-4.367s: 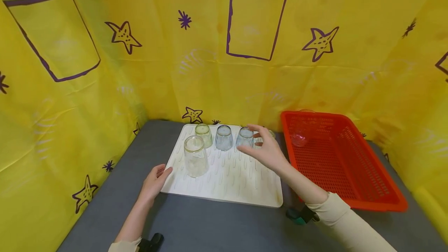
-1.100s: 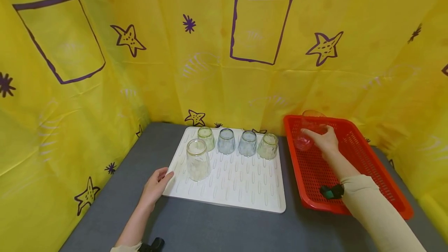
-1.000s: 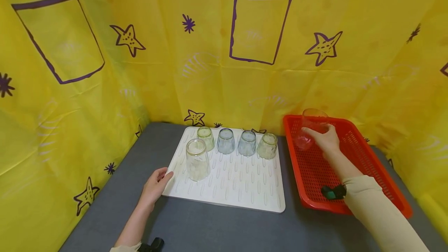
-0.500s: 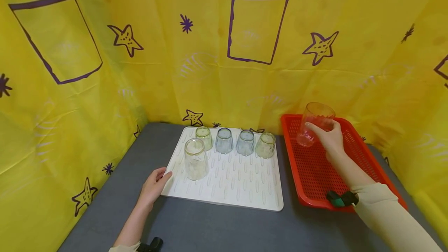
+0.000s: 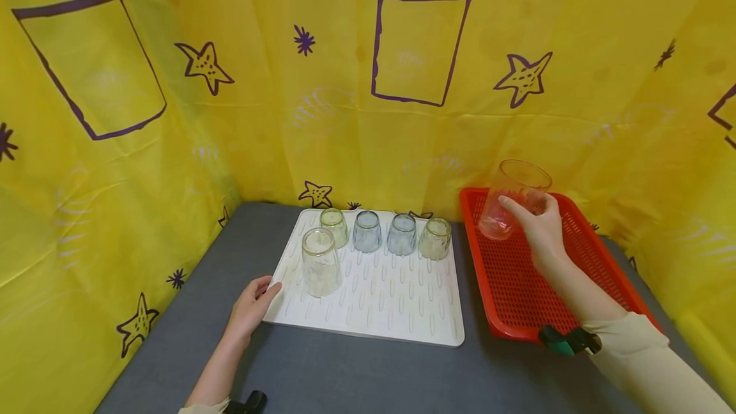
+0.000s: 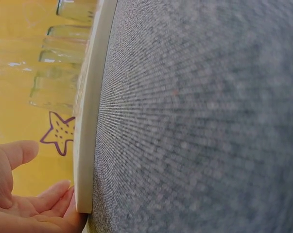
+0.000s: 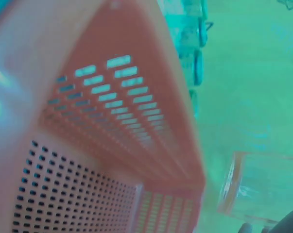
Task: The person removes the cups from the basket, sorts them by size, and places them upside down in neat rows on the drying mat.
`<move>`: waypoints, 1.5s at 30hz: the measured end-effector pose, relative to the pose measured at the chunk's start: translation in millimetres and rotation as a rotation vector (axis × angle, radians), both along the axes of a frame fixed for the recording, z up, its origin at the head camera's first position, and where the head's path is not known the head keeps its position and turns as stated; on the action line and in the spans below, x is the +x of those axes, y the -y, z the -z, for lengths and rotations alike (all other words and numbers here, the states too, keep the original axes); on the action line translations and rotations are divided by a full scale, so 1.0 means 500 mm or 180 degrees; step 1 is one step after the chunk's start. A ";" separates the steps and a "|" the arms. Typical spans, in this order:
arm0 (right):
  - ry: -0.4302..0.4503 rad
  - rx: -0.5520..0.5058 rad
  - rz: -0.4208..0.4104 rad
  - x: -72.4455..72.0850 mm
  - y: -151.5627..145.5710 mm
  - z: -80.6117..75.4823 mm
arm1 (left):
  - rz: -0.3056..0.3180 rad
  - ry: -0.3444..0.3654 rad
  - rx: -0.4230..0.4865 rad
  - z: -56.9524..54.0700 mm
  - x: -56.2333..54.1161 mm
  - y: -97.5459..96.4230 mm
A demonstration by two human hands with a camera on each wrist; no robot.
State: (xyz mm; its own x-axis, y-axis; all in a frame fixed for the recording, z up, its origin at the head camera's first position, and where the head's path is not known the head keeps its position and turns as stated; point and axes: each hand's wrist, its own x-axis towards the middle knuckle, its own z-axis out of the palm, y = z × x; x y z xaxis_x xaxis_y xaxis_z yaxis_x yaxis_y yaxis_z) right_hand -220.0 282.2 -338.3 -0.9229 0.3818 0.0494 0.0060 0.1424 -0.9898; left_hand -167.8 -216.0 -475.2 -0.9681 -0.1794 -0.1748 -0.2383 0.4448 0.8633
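My right hand grips a tall clear glass, tilted with its open rim up, above the back left of the red basket. The right wrist view shows the glass beyond the basket wall, with only a bit of the hand. On the white ribbed tray, a large clear glass stands upside down at the left. Behind it, green and blue tumblers stand upside down in a row. My left hand touches the tray's left edge with relaxed fingers, its thumb apart.
A grey tabletop lies under the tray and basket. The yellow patterned cloth rises behind and on both sides. The basket's raised rim stands just right of the tray, with a narrow strip of table between them.
My right hand has left the tumblers on the tray, reached into the basket and taken hold of the clear glass, lifting and tilting it. The left hand stays at the tray's edge.
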 end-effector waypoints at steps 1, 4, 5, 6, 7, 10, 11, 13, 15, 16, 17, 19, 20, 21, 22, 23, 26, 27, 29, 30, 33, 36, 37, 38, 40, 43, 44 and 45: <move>-0.0019 -0.0028 -0.0003 0.003 0.003 -0.002 | -0.0003 -0.0004 -0.0002 0.001 0.000 0.000; -0.0082 -0.0132 -0.0041 0.012 0.013 -0.006 | -0.0013 -0.0015 -0.0008 0.003 -0.001 0.001; -0.0103 -0.0182 -0.0070 0.015 0.016 -0.007 | -0.0016 -0.0016 -0.0014 0.004 -0.001 0.002; -0.0114 -0.0212 -0.0090 0.019 0.020 -0.009 | -0.0019 -0.0016 -0.0020 0.005 -0.002 0.002; -0.0127 -0.0271 -0.0120 0.022 0.023 -0.010 | -0.0023 -0.0019 -0.0021 0.005 -0.002 0.002; -0.0152 -0.0461 -0.0211 0.033 0.036 -0.012 | -0.0022 -0.0023 -0.0026 0.006 -0.002 0.003; -0.0167 -0.0527 -0.0250 0.036 0.040 -0.013 | -0.0024 -0.0026 -0.0031 0.006 -0.002 0.002; -0.0163 -0.0626 -0.0316 0.044 0.049 -0.013 | -0.0027 -0.0034 -0.0036 0.005 -0.003 0.002; -0.0146 -0.0651 -0.0393 0.052 0.059 -0.012 | -0.0031 -0.0042 -0.0031 0.005 -0.003 0.001; -0.0135 -0.0648 -0.0434 0.056 0.063 -0.011 | -0.0033 -0.0046 -0.0030 0.005 -0.003 0.001; -0.0120 -0.0649 -0.0469 0.059 0.067 -0.010 | -0.0035 -0.0050 -0.0027 0.005 -0.003 0.001; -0.0079 -0.0635 -0.0544 0.066 0.075 -0.008 | -0.0038 -0.0055 -0.0010 0.005 -0.004 0.000; -0.0056 -0.0620 -0.0578 0.069 0.079 -0.007 | -0.0044 -0.0056 0.0000 0.006 -0.004 -0.001; -0.0027 -0.0600 -0.0606 0.072 0.083 -0.005 | -0.0048 -0.0053 0.0012 0.005 -0.004 -0.001; -0.0008 -0.0601 -0.0634 0.074 0.086 -0.003 | -0.0049 -0.0054 0.0019 0.005 -0.004 -0.002; 0.0013 -0.0597 -0.0660 0.077 0.090 0.000 | -0.0054 -0.0054 0.0034 0.004 -0.004 -0.002; 0.0067 -0.0557 -0.0724 0.085 0.101 0.009 | -0.0042 -0.0054 0.0093 0.001 -0.004 -0.004; 0.0071 -0.0564 -0.0748 0.087 0.105 0.012 | -0.0029 -0.0057 0.0118 -0.001 -0.003 -0.004; 0.0086 -0.0550 -0.0793 0.091 0.112 0.019 | -0.0004 -0.0075 0.0162 -0.004 -0.002 -0.007; 0.0099 -0.0539 -0.0810 0.093 0.116 0.023 | 0.0003 -0.0095 0.0180 -0.007 -0.001 -0.009; 0.0132 -0.0553 -0.0844 0.096 0.126 0.033 | -0.0127 -0.0288 0.0213 -0.015 0.004 -0.020; 0.0195 -0.0583 -0.0859 0.099 0.136 0.042 | -0.0514 -0.0746 0.0386 -0.022 0.010 -0.036; 0.0211 -0.0608 -0.0867 0.100 0.139 0.044 | -0.0644 -0.0941 0.0467 -0.024 0.012 -0.042; 0.0230 -0.0634 -0.0878 0.101 0.142 0.046 | -0.0746 -0.1145 0.0551 -0.027 0.014 -0.048; 0.0249 -0.0665 -0.0914 0.103 0.148 0.050 | -0.0799 -0.1529 0.0774 -0.034 0.018 -0.061; 0.0262 -0.0676 -0.0973 0.107 0.156 0.057 | -0.0523 -0.1936 0.1092 -0.049 0.026 -0.084; 0.0263 -0.0660 -0.0997 0.109 0.159 0.060 | -0.0380 -0.2028 0.1197 -0.054 0.029 -0.092; 0.0264 -0.0640 -0.1023 0.110 0.161 0.062 | -0.0233 -0.2091 0.1302 -0.059 0.033 -0.100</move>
State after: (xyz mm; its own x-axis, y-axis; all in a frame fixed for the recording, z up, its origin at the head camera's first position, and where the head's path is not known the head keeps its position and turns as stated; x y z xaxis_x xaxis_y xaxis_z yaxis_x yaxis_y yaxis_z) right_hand -165.1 201.5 -369.5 -0.9948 0.0670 -0.0769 0.0738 -0.0467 -0.9962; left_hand -151.5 -165.9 -445.5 -0.8843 -0.2918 0.3645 0.3624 0.0631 0.9299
